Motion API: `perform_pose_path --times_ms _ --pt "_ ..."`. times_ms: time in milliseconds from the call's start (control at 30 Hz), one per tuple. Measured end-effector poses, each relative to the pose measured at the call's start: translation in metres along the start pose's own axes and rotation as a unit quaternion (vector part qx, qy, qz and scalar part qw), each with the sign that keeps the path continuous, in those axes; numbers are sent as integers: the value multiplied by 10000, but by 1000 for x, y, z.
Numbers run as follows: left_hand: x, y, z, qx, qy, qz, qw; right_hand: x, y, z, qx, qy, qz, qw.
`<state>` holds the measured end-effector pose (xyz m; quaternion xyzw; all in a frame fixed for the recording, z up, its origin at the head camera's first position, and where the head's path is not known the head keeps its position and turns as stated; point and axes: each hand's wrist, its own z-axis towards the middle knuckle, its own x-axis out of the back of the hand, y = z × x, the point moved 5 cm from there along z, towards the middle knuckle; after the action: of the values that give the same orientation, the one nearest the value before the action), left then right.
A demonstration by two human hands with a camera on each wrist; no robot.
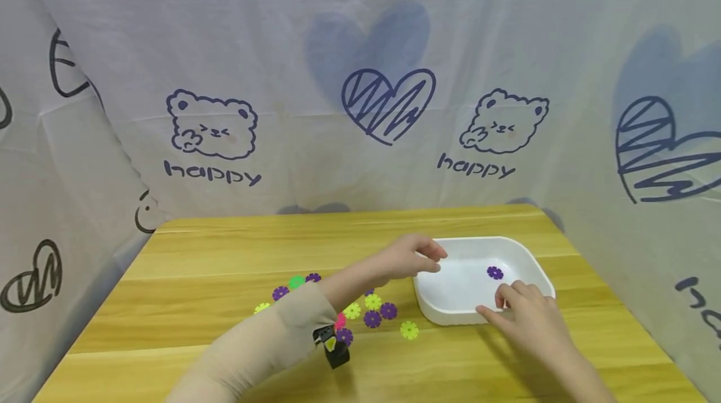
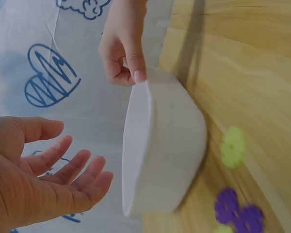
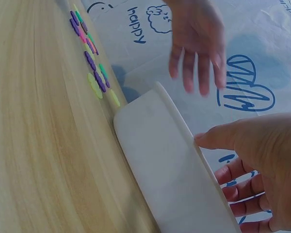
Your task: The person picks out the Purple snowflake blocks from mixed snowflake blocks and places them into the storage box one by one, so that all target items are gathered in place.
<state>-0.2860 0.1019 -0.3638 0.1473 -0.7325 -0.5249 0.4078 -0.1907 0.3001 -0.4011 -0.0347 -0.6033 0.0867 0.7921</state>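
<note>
A white plastic tray (image 1: 450, 293) with rounded corners stands on the right of the table, and one purple snowflake-shaped disc (image 1: 494, 273) lies inside it. My left hand (image 1: 410, 257) hovers over the tray's left end, fingers apart and loosely bent. Nothing shows in its palm in the left wrist view. At the near right rim, my right hand (image 1: 529, 315) holds the tray, thumb outside against the edge and fingers bent over inside. Left of the tray lie several loose discs, among them a yellow disc (image 1: 409, 330) and a purple disc (image 1: 388, 310).
More discs, such as a green disc (image 1: 296, 282), lie partly behind my left forearm. A black device (image 1: 333, 346) is strapped at the left sleeve. The wooden table (image 1: 214, 253) is enclosed by a white printed curtain (image 1: 298, 77) at the back and sides.
</note>
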Motion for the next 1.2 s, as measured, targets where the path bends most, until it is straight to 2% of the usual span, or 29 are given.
perform_pose_path --times_ms 233,400,500,733,867,967,1067,1200 --pt "17 -14 -53 -260 51 308 9992 1 1 -2 12 61 -12 10000" --pt "29 -27 -86 -520 328 899 9941 2 2 -3 15 77 -4 10000" --pt "36 -39 -105 -611 607 1204 9890 1 2 -3 31 51 9 10000" --pt "49 -74 -137 -652 954 1181 9862 0 3 -3 59 109 7 9999" --pt "58 -96 -152 -422 1065 1418 9832 0 2 -2 103 157 20 9998" --pt "65 -110 -157 -211 912 1526 9838 0 2 -2 107 165 39 9998" --pt "69 -122 -158 -103 693 1560 9853 -1 2 -1 84 165 48 9998" --pt "68 -138 -152 -51 411 1346 9900 -1 3 -1 70 175 46 9998"
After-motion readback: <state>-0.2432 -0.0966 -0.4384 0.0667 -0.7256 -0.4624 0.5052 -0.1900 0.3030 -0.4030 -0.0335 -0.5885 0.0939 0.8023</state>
